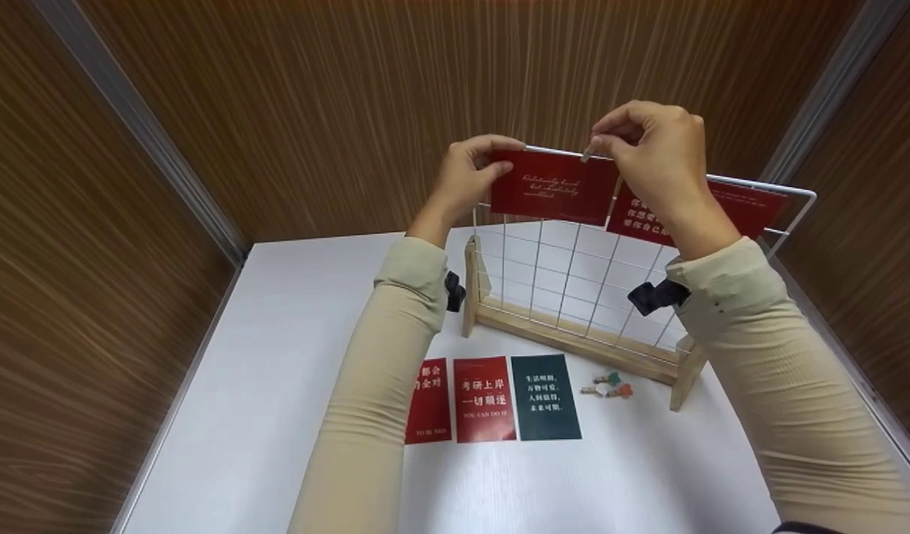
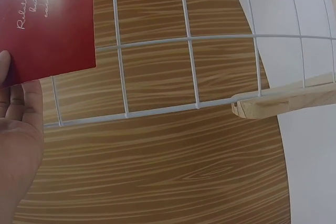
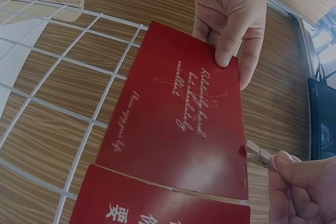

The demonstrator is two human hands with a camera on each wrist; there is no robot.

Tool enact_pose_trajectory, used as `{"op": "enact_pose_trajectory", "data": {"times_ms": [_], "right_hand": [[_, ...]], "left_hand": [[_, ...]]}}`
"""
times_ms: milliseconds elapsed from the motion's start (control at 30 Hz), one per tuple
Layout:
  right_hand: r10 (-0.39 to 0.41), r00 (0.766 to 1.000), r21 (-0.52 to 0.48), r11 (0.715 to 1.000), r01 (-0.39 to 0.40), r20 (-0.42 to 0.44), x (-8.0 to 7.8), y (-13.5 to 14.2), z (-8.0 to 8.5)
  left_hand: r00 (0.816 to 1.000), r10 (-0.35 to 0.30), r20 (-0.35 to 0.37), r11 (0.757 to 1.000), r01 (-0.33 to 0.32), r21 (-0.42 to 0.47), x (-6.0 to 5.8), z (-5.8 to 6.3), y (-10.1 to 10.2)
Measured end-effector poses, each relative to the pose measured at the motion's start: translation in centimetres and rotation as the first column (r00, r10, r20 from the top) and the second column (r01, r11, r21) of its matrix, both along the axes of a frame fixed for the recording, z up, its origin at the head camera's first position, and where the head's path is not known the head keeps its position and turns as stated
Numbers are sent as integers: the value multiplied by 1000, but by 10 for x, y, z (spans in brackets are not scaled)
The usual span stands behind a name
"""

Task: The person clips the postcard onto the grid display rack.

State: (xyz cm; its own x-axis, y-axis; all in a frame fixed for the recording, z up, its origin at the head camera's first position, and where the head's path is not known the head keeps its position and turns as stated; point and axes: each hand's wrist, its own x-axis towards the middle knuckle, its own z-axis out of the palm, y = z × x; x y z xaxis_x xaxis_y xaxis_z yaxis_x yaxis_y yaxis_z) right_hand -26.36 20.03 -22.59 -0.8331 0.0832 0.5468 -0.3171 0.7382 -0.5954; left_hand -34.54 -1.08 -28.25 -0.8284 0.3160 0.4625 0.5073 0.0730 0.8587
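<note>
A red card with white script [image 1: 551, 185] lies against the top of a white wire grid [image 1: 566, 267]. My left hand [image 1: 466, 174] pinches the card's upper left corner, thumb in front and fingers behind. In the right wrist view the left thumb [image 3: 226, 51] presses on the card's face. My right hand [image 1: 666, 152] pinches a small wooden clothespin [image 3: 258, 153] at the card's top edge, near its right end. Beside it a second red card [image 1: 640, 215] with white characters hangs on the grid, partly hidden by my right hand and wrist.
The grid stands in a wooden base [image 1: 573, 341] on the white table [image 1: 277, 371]. In front lie a green card [image 1: 547, 397], a red card [image 1: 484, 400] and another red card [image 1: 429, 404] partly behind my left sleeve. Several small clips [image 1: 610, 387] with coloured tops lie near the base's right foot.
</note>
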Motion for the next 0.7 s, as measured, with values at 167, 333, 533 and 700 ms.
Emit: {"op": "enact_pose_trajectory", "data": {"times_ms": [167,333,533,700], "right_hand": [[-25,1000,29,999,24,18,-2,0,0],[-42,997,54,998,38,62,0,-1,-1],[-66,994,68,996,59,92,0,-2,-2],[-67,994,68,996,61,89,-1,-4,-5]], "left_hand": [[1000,20,1,1000,-20,-6,0,-1,1],[1000,26,-13,1000,-26,3,3,-1,3],[999,49,-3,999,-49,14,4,-2,5],[994,97,-52,995,-97,17,2,-7,6]]}}
